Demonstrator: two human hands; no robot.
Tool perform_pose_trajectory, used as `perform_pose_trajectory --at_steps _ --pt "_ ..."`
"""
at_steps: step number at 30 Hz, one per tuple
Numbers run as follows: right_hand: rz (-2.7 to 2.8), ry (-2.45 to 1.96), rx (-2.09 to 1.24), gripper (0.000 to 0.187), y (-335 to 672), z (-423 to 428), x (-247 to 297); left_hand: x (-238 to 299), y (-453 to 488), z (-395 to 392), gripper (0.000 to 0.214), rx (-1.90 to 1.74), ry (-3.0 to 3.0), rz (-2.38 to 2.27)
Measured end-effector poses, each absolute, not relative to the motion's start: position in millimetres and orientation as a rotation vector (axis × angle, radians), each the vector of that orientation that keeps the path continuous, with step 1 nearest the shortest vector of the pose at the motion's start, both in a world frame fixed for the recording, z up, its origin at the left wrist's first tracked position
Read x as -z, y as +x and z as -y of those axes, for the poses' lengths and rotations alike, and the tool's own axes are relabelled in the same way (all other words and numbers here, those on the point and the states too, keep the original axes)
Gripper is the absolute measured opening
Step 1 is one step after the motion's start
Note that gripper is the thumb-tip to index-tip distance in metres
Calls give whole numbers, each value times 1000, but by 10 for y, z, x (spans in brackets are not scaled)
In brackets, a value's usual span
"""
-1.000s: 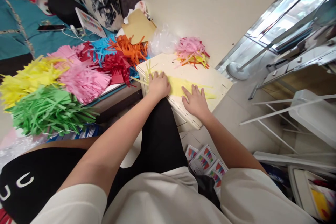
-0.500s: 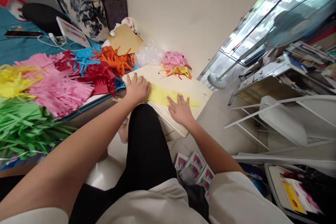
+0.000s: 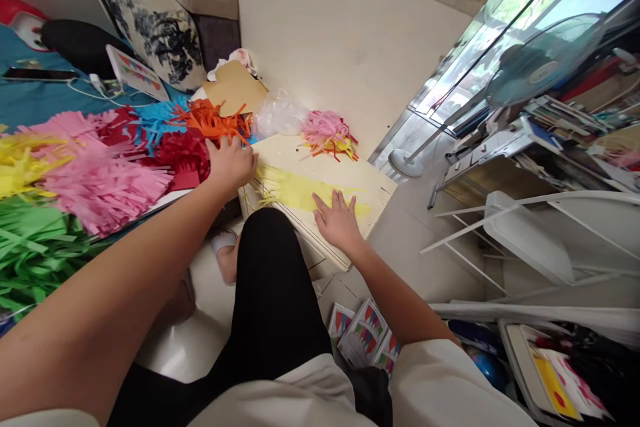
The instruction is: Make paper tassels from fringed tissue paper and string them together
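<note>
A strip of yellow tissue paper [image 3: 295, 188] with fringed ends lies flat across a cream-coloured wooden stool or small table [image 3: 280, 147]. My right hand [image 3: 340, 221] rests on the strip's right part, fingers spread and flat. My left hand [image 3: 231, 163] is off the strip, at the left end of the wooden top, its fingers apart over the edge of the red fringed tissue [image 3: 183, 153]. Nothing shows in it. Orange fringed tissue [image 3: 213, 119] lies just beyond its fingertips. A pink, yellow and orange tissue tassel [image 3: 327, 130] sits at the top's far edge.
Piles of pink [image 3: 107, 187], green [image 3: 43, 247] and blue [image 3: 160, 120] fringed tissue cover the left surface. A clear plastic bag [image 3: 280, 115] lies beyond the wooden top. Printed packs [image 3: 365, 330] are on the floor. A fan [image 3: 545, 70] and white folding chair [image 3: 530, 240] stand right.
My left hand has lifted off the yellow strip and moved left toward the red tissue, uncovering the strip's fringed left end. My right hand stays on the strip. The view has shifted slightly.
</note>
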State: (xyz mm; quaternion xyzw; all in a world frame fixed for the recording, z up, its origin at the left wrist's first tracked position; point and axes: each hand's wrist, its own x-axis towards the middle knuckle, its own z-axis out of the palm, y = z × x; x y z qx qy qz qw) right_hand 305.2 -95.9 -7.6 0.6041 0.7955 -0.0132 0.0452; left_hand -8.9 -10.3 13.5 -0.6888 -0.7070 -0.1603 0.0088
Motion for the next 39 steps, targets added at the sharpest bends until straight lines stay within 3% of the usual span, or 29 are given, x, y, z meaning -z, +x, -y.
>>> perform_pose_trajectory --at_steps 6,14,19,24,30,39 --pt "-2413 1880 47 69 3067 941 63 -318 -168 226 53 605 -1979 2234" --pt "-2427 1846 -29 66 3224 880 21 -56 1051 785 35 291 -3005 1478" --pt "-2602 1805 -72 56 3429 809 50 89 1318 821 34 309 -2884 1459" --pt "-3017 1565 116 45 3565 677 207 48 1369 682 28 394 -2881 1491" --pt "-3064 1533 -109 34 3678 384 270 101 1387 576 28 507 -2817 1593" --pt "-3313 1570 -85 18 3836 225 529 238 1364 482 32 573 -2793 1558"
